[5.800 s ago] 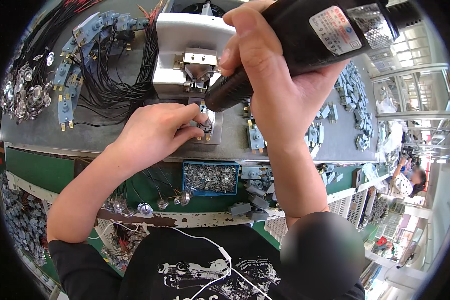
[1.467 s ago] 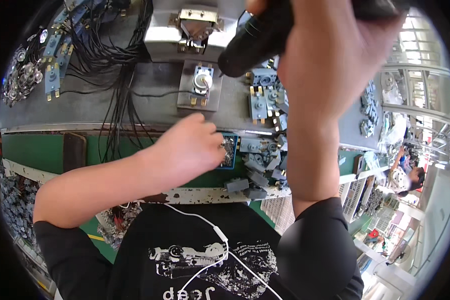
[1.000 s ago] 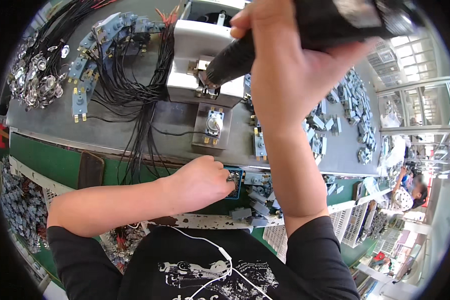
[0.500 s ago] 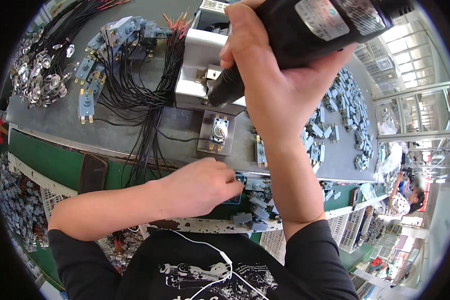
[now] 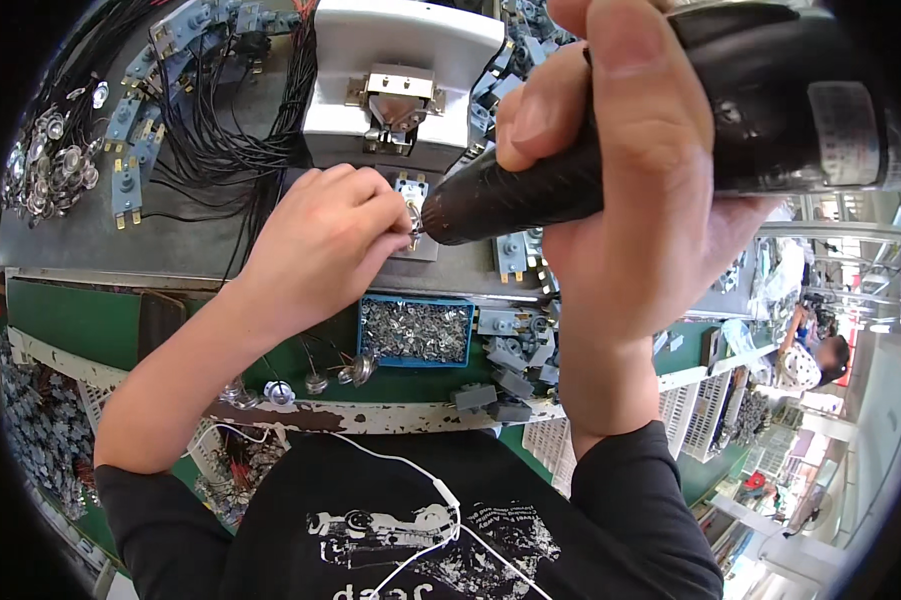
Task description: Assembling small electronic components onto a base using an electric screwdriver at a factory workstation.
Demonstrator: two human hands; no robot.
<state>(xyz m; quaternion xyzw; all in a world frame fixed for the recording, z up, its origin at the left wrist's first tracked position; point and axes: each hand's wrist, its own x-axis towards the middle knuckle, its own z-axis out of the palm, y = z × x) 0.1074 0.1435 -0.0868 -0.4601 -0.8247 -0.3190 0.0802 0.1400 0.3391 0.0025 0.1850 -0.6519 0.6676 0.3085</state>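
The left hand [image 5: 335, 230], fingers bunched, partly hides a blue-grey switch [image 5: 411, 184] on a metal block [image 5: 427, 249]; whether it grips anything, I cannot tell. A black power screwdriver [image 5: 515, 198], rear indistinct, fills the right hand's [image 5: 650, 150] wrapped fingers.

Left hand [image 5: 322, 232] at 1 blue-grey switch [image 5: 410, 186]; right hand [image 5: 650, 190] grips black power tool [image 5: 760, 120].

The person wears a black T-shirt [image 5: 300, 485] with loose sleeves [image 5: 160, 520] ending near the elbows, a distressed white print [image 5: 355, 526] of a boxy vehicle and lettering across its front, and a thin, forked white cable [image 5: 445, 493].
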